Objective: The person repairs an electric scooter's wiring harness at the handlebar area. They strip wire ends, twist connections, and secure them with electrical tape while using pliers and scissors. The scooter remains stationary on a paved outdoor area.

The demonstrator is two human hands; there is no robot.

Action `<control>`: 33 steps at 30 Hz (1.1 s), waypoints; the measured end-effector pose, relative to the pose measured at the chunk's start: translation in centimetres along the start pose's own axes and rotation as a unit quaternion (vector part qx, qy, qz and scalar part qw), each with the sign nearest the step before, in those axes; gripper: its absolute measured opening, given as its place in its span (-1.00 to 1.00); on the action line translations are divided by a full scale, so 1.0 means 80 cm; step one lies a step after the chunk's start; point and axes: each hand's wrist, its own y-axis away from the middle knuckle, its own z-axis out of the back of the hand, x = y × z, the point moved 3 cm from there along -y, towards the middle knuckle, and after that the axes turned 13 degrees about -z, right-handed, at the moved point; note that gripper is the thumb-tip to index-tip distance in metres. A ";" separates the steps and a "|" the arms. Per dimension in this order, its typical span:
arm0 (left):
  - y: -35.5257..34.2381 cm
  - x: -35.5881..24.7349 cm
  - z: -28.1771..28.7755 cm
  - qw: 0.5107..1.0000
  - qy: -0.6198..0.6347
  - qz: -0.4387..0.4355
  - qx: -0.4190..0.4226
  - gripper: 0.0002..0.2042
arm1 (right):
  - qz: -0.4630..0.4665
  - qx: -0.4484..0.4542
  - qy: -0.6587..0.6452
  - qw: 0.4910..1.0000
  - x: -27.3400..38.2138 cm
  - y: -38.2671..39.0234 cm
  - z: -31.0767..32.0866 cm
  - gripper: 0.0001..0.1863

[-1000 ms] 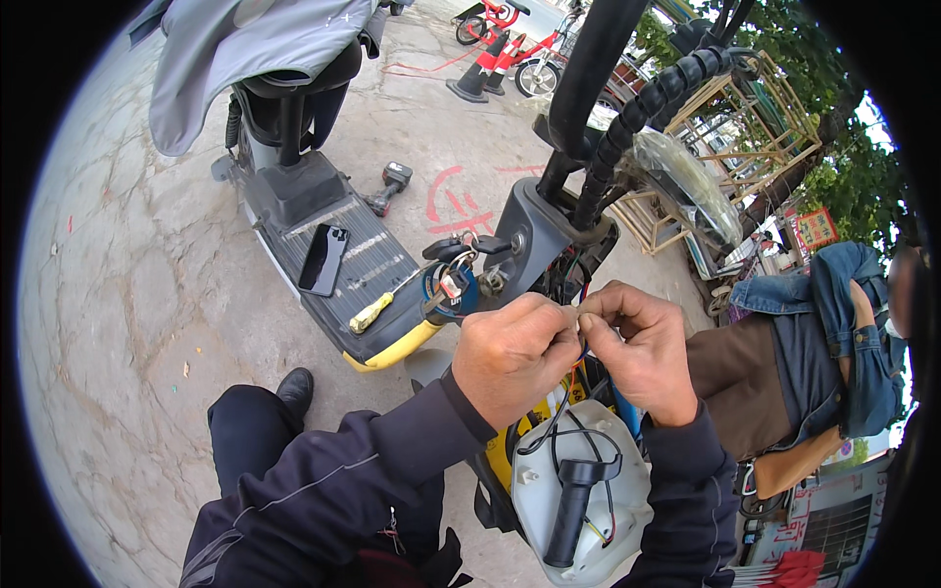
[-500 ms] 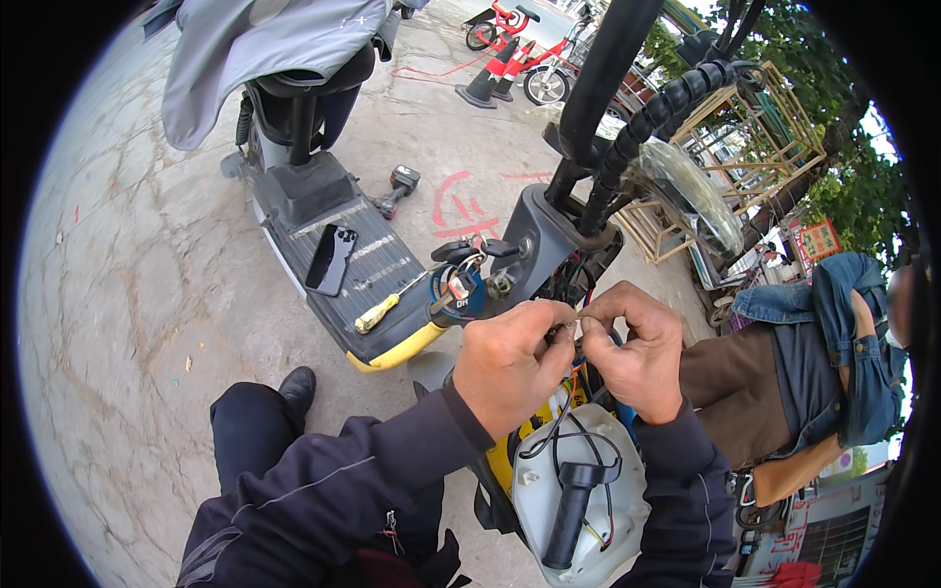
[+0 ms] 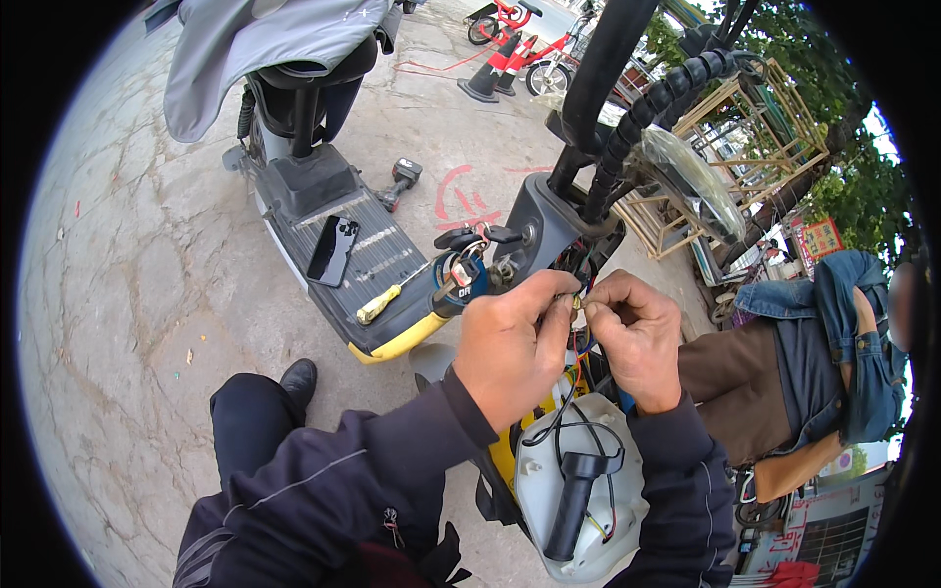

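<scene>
My left hand [image 3: 510, 343] and my right hand [image 3: 642, 343] meet fingertip to fingertip at the front of an electric scooter. Each pinches a thin wire [image 3: 576, 303], yellowish where it shows between the fingers; its ends are hidden. Coloured wires hang below and behind my fingers, from the opened steering column [image 3: 537, 211]. Under my hands lies a white plastic panel [image 3: 539, 490], inner side up. On it rests a black handlebar grip [image 3: 569, 514] with a black cable ending in bare coloured wires.
On the scooter's footboard [image 3: 387, 257] lie a phone [image 3: 334, 252] and a yellow-handled screwdriver [image 3: 379, 305]. Keys [image 3: 470, 236] hang by the column above a blue roll [image 3: 477, 285]. A cordless power tool [image 3: 400, 184] is on the ground beyond. At right stands a person [image 3: 745, 377], arms folded.
My fingertips have shifted slightly, and more of the yellowish wire shows between them. Both hands keep their pinch. The panel and grip sit slightly higher and farther right in view.
</scene>
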 end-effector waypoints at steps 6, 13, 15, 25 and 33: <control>-0.018 -0.023 0.022 0.902 -0.338 -0.222 0.152 -0.82 | -0.015 -0.004 -0.027 1.000 -0.007 -0.003 0.003 -0.93; -0.051 -0.026 0.039 0.893 -0.268 -0.314 0.180 -0.83 | -0.017 -0.003 -0.038 0.999 -0.014 -0.005 0.007 -0.92; -0.056 -0.027 0.040 0.899 -0.253 -0.304 0.185 -0.83 | -0.012 -0.005 -0.036 0.999 -0.013 -0.005 0.007 -0.92; -0.084 -0.042 0.026 0.830 -0.344 -0.266 0.350 -0.84 | -0.012 0.005 -0.060 0.998 -0.012 -0.002 0.006 -0.93; -0.096 -0.045 0.024 0.745 -0.375 -0.375 0.406 -0.85 | -0.049 -0.005 -0.077 0.996 -0.027 -0.005 0.010 -0.89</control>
